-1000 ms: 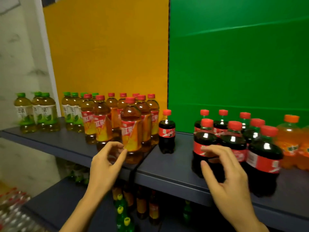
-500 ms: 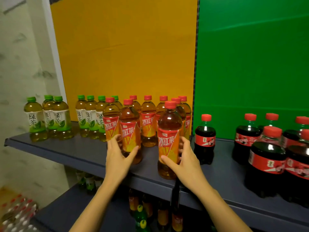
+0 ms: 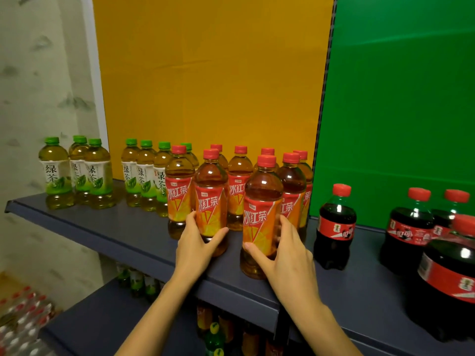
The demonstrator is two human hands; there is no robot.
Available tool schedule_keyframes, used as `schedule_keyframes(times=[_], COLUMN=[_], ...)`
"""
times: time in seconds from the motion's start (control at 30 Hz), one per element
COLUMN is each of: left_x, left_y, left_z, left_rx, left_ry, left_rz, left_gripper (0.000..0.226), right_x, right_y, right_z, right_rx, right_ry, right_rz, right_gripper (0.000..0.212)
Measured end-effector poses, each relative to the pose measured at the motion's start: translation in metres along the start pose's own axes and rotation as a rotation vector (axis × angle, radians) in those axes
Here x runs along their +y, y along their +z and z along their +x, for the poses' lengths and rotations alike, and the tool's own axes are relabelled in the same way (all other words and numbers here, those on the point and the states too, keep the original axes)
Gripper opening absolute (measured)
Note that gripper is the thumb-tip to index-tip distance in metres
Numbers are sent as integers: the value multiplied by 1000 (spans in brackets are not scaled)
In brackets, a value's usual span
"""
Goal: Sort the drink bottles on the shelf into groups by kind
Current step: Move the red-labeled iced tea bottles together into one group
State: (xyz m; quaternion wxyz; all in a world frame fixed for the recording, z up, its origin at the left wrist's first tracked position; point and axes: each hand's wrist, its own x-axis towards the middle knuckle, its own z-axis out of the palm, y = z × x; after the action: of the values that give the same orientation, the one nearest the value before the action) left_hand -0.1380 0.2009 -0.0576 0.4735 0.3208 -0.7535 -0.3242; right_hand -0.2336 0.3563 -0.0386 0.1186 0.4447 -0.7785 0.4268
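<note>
On the upper shelf [image 3: 108, 227], the left hand [image 3: 196, 249] wraps the lower label of one red-capped iced tea bottle [image 3: 211, 201], and the right hand [image 3: 284, 255] clasps the nearest iced tea bottle [image 3: 261, 217] at the front of the group, both standing upright. These full plastic bottles look fairly heavy, smooth and slightly yielding, so the labelled waist is probably the surest place for a grip. I count about nine iced teas, seven green tea bottles [image 3: 54, 173] to the left, and at least four cola bottles [image 3: 335, 227] to the right.
</note>
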Motion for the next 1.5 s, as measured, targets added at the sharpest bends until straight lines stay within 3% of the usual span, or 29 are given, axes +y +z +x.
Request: schedule_keyframes(times=[0.53, 0.6, 0.67, 0.73, 0.8, 0.87, 0.93, 1.07, 1.3, 1.5], left_x=[-13, -11, -3, 7, 19, 31, 42, 60, 60, 52], left_y=[-9, -10, -11, -9, 1, 18, 33, 45, 51, 60], left_z=[31, 30, 26, 16, 3, -10, -21, -25, -11, 12], left_rx=[79, 170, 303, 333, 168, -81, -248, -300, -349, -418], left_ry=[136, 258, 452, 679, 890, 966, 846, 592, 431, 302], left_rz=[242, 192, 67, -57, -106, -63, -55, -109, -54, -184], left_gripper=[81, 77, 60, 41, 28, 22, 27, 48, 66, 65], right_x=[-26, -27, -27, -24, -18, -8, 3, 16, 20, 25], right_y=[33, 33, 27, 17, 5, -6, -12, -11, -6, -3], right_z=[15, 14, 12, 13, 18, 28, 38, 48, 49, 47], right_rx=[83, 109, 166, 253, 379, 460, 450, 286, 198, 139], right_ry=[36, 8, -49, -119, -161, -141, -96, 24, 72, 95], right_rz=[-149, -154, -144, -147, -107, -27, 45, 183, 268, 192], right_gripper=[86, 84, 74, 57, 44, 42, 51, 66, 74, 82])
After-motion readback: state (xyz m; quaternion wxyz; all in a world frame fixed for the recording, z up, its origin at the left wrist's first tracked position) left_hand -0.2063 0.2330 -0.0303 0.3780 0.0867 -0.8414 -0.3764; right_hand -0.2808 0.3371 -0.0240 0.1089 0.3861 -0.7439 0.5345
